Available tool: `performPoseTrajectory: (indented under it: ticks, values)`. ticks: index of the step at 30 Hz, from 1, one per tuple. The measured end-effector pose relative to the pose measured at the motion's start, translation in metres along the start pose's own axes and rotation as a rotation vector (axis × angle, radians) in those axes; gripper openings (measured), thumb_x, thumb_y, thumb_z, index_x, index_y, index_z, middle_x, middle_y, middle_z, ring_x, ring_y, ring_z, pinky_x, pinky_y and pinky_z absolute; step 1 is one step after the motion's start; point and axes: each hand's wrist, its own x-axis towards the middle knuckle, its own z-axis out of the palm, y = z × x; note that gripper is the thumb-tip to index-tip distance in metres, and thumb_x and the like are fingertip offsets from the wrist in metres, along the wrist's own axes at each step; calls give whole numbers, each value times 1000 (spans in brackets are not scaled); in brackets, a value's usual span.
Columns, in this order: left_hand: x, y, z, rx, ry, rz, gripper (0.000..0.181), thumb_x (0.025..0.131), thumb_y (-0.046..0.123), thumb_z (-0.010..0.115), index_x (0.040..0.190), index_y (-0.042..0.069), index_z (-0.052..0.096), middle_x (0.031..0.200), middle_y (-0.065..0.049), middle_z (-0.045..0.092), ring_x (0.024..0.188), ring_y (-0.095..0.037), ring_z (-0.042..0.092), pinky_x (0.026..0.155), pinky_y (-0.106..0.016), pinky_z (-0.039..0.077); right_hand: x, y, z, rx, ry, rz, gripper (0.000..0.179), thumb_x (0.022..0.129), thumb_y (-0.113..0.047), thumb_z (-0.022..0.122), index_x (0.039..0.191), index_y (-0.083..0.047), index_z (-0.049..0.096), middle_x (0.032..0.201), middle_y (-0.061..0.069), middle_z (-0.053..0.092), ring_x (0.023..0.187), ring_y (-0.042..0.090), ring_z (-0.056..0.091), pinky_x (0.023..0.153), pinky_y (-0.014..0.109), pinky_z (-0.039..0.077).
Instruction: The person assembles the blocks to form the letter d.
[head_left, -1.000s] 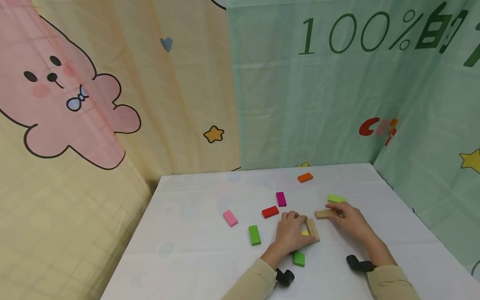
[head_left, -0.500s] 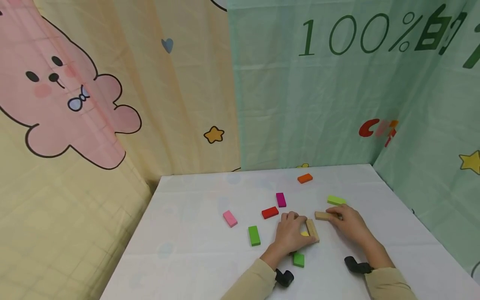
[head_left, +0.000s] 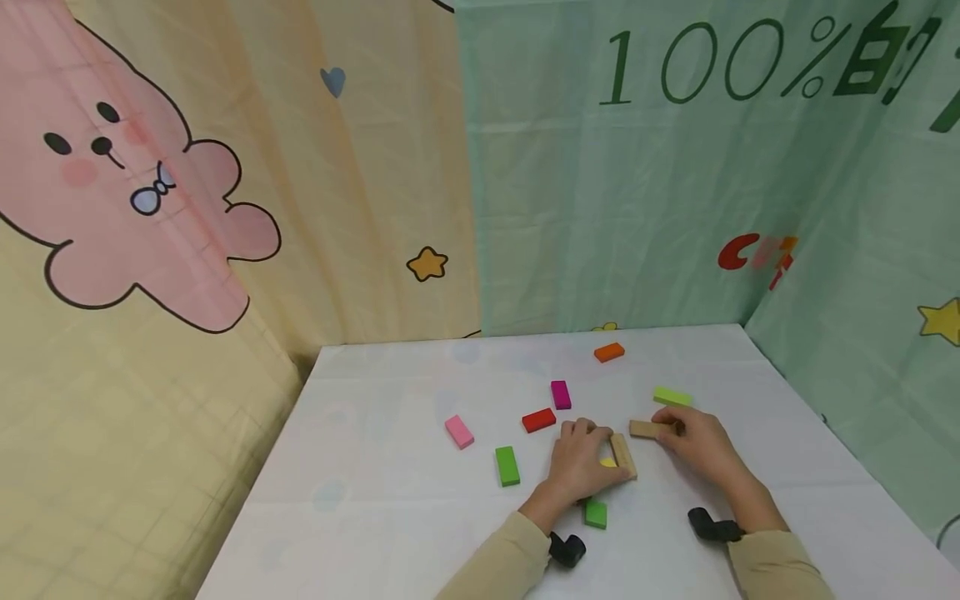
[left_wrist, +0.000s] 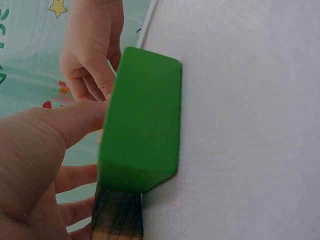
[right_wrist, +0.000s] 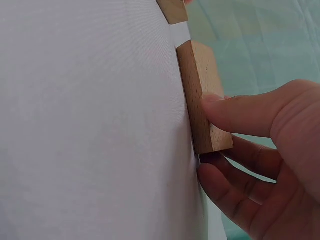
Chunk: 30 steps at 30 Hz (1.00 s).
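Note:
My left hand (head_left: 581, 462) curves around one plain wooden block (head_left: 624, 457), with a fingertip near its far end and the thumb at its near end. A bit of a yellow block (head_left: 607, 462) shows beneath that hand. Close to the left wrist lies a green block (left_wrist: 142, 115), large in the left wrist view, with a dark-sided block (left_wrist: 117, 210) against it. My right hand (head_left: 701, 446) pinches a second wooden block (right_wrist: 202, 95) flat on the table; the thumb lies on its top. A gap separates the two wooden blocks.
Farther off on the white table (head_left: 360, 500) lie a lime block (head_left: 672, 395), an orange block (head_left: 609, 352), a magenta block (head_left: 561, 394) and a red block (head_left: 538, 419). A pink block (head_left: 459, 432) and another green block (head_left: 507, 466) are to the left. Curtains hang behind.
The head view has shifted slightly. The fingers of my right hand have settled a little lower, away from the lime block; the left hand and the blocks keep their places.

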Motion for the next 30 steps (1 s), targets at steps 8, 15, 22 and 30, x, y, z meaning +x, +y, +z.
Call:
performPoseTrajectory:
  ticks: [8,15,22,30]
  values:
    - [1,-4,-1,-5,-12,-11,61,82,58,76,134,28,63,127,8,52,117,-12,41,92,-27,44,2,-4,-2,-35,-7,-3,17,90,-4,73,106,-8,71,101,8,70,93,27,62,81,50,50]
    - [6,-1,-3,5,-7,3,61,81,59,76,132,27,65,126,7,53,116,-13,42,91,-26,45,2,-7,-9,-61,-37,3,16,88,-6,76,103,-8,72,97,7,70,91,28,64,79,51,52]
    - [5,-1,-1,18,-20,-3,61,81,60,77,131,28,65,127,8,52,116,-12,41,90,-26,45,3,-15,-10,-130,-104,1,21,85,-6,77,105,-9,74,87,2,69,81,22,64,74,47,53]
    - [3,0,-3,15,-4,-26,60,80,61,77,129,29,65,127,9,53,117,-12,42,93,-27,44,8,-31,-13,-167,-189,-77,54,81,2,76,133,-6,62,85,1,64,76,17,59,65,40,51]
